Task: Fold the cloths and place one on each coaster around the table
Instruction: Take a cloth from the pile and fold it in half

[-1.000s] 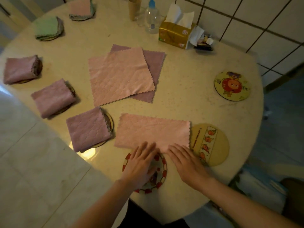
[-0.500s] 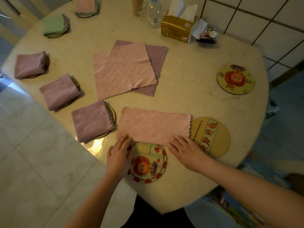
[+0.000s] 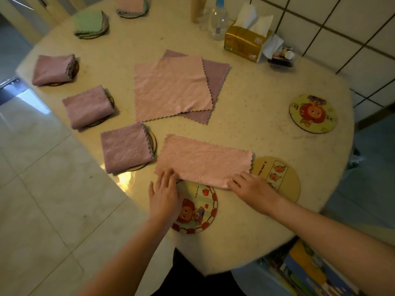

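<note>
A pink cloth (image 3: 205,160) folded once into a long strip lies near the table's front edge. My left hand (image 3: 164,193) presses its near left corner, fingers flat. My right hand (image 3: 250,188) rests on its near right corner. Just below the strip lies a red-rimmed cartoon coaster (image 3: 198,210), partly under my left hand. A tan coaster (image 3: 280,178) sits at the strip's right end and a yellow coaster (image 3: 313,113) farther right. An unfolded pink cloth (image 3: 171,88) lies on an unfolded purple cloth (image 3: 215,82) mid-table. Folded purple cloths (image 3: 126,147) (image 3: 87,106) (image 3: 53,69) cover coasters at left.
A folded green cloth (image 3: 89,23) and a folded pink cloth (image 3: 131,4) sit on coasters at the far left. A tissue box (image 3: 245,42), a clear bottle (image 3: 218,21) and a cup (image 3: 197,8) stand at the back by the tiled wall. The round table (image 3: 256,99) ends close to me.
Both hands slid apart along the strip's near edge, from its middle out to its two corners. The red-rimmed coaster, mostly hidden under my left hand before, now shows.
</note>
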Action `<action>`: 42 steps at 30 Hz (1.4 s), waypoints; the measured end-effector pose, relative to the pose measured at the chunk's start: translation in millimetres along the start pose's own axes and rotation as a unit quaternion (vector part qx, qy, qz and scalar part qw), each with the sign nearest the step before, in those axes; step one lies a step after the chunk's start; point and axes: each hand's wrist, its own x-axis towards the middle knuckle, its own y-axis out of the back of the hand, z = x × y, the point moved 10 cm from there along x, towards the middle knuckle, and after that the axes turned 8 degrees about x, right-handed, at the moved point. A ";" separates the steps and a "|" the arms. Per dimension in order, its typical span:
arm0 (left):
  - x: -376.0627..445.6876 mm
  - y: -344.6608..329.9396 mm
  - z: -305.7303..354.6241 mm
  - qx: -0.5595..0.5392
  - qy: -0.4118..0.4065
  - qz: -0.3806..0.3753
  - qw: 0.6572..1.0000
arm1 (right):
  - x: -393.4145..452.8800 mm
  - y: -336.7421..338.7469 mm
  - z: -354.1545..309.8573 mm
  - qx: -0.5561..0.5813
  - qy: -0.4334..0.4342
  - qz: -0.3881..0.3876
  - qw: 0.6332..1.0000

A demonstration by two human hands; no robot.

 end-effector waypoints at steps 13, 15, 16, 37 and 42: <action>-57.0 -19.6 120.1 0.040 -0.273 0.045 0.960 | -67.7 48.1 -63.8 0.096 0.121 0.064 0.986; -73.6 -34.3 117.1 0.066 -0.298 0.031 0.952 | -70.8 36.2 -59.3 0.103 0.131 0.048 0.985; -79.9 -40.9 113.4 0.077 -0.300 0.030 0.950 | -69.3 28.0 -53.3 0.093 0.125 0.047 0.987; -85.9 -20.7 73.9 -0.235 -0.133 0.004 0.963 | -22.4 -15.8 -10.9 0.019 0.215 -0.102 0.971; -59.5 -22.0 43.8 -0.430 0.013 -0.049 0.902 | 5.1 0.9 8.4 0.231 0.063 -0.100 0.966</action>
